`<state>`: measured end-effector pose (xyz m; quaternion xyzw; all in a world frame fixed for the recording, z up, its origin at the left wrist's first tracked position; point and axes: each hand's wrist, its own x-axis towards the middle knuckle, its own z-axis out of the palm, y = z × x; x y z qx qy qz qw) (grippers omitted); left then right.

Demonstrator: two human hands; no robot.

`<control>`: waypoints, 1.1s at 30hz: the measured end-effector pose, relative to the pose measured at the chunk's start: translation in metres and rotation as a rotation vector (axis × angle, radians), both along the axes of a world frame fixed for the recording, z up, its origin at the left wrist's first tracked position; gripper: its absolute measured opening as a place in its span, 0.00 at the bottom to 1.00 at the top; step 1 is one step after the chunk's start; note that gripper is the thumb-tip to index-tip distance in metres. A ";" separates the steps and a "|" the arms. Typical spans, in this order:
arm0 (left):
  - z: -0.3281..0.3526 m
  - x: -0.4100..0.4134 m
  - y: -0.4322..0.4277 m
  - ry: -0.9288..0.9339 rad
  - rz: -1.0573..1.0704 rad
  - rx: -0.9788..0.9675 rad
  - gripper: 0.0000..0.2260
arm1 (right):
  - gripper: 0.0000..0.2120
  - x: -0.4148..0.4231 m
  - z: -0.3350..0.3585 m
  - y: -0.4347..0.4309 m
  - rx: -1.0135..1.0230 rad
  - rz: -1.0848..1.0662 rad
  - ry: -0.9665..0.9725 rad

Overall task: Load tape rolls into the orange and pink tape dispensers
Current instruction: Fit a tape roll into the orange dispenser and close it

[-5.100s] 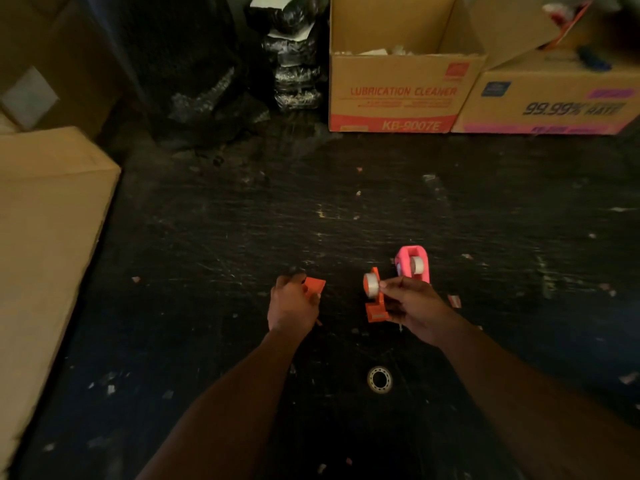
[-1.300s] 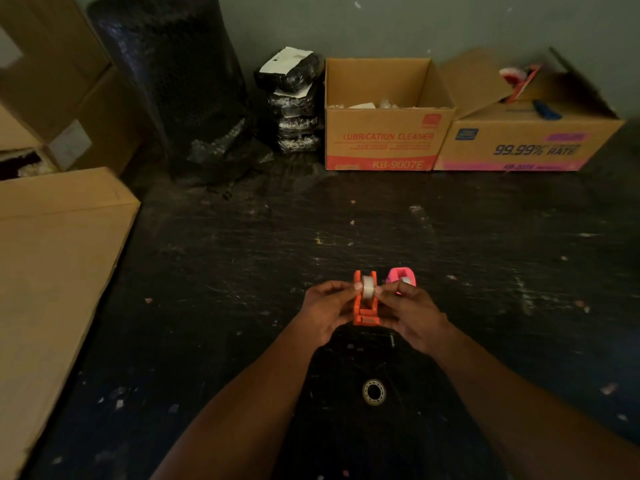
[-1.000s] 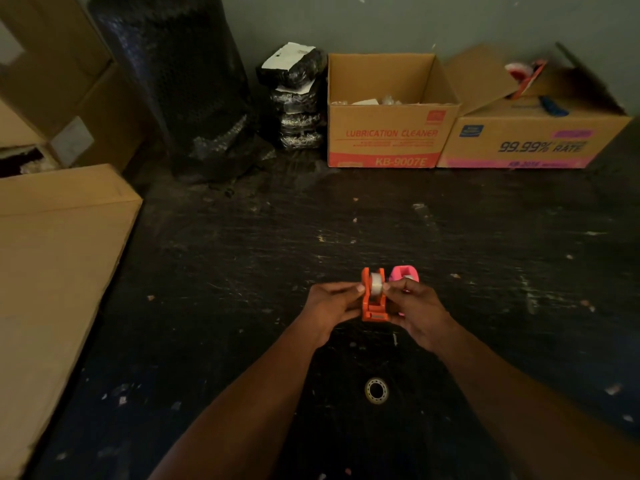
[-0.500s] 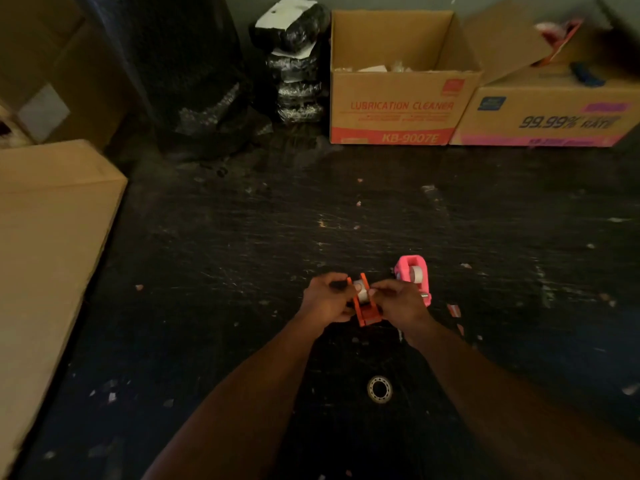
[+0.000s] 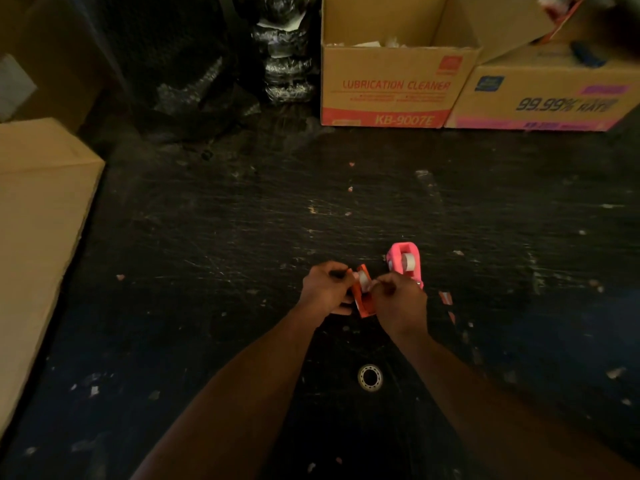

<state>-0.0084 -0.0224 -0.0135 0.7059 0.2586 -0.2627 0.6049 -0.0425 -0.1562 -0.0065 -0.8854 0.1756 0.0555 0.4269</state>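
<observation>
The orange tape dispenser (image 5: 363,299) is held between both hands just above the dark floor, tilted, with a white tape roll (image 5: 363,278) seated in it. My left hand (image 5: 323,289) grips its left side. My right hand (image 5: 401,303) pinches at the roll from the right. The pink tape dispenser (image 5: 405,263) stands on the floor just behind my right hand, with a white tape roll (image 5: 408,263) in it.
A small ring-shaped bearing (image 5: 370,376) lies on the floor between my forearms. A small orange scrap (image 5: 446,298) lies right of my right hand. Two cardboard boxes (image 5: 394,88) (image 5: 554,98) stand at the back, a big carton (image 5: 38,220) at left, black wrapped bundles (image 5: 284,64) behind.
The orange dispenser has tipped from upright to tilted in my hands. My right fingers have closed in on the roll. The view has tilted further down, so the boxes sit higher in the frame.
</observation>
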 end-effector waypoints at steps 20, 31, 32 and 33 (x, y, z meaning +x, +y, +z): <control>-0.009 -0.003 -0.005 0.018 0.021 0.035 0.15 | 0.10 0.006 0.005 0.007 0.335 -0.272 0.379; -0.009 -0.008 -0.021 -0.006 0.018 0.058 0.17 | 0.12 -0.015 0.005 -0.002 0.293 -0.245 0.321; -0.010 -0.008 -0.022 -0.011 0.016 0.057 0.17 | 0.13 -0.017 0.006 -0.003 0.289 -0.240 0.313; -0.010 -0.009 -0.022 -0.010 0.013 0.058 0.17 | 0.12 -0.017 0.005 -0.003 0.280 -0.236 0.308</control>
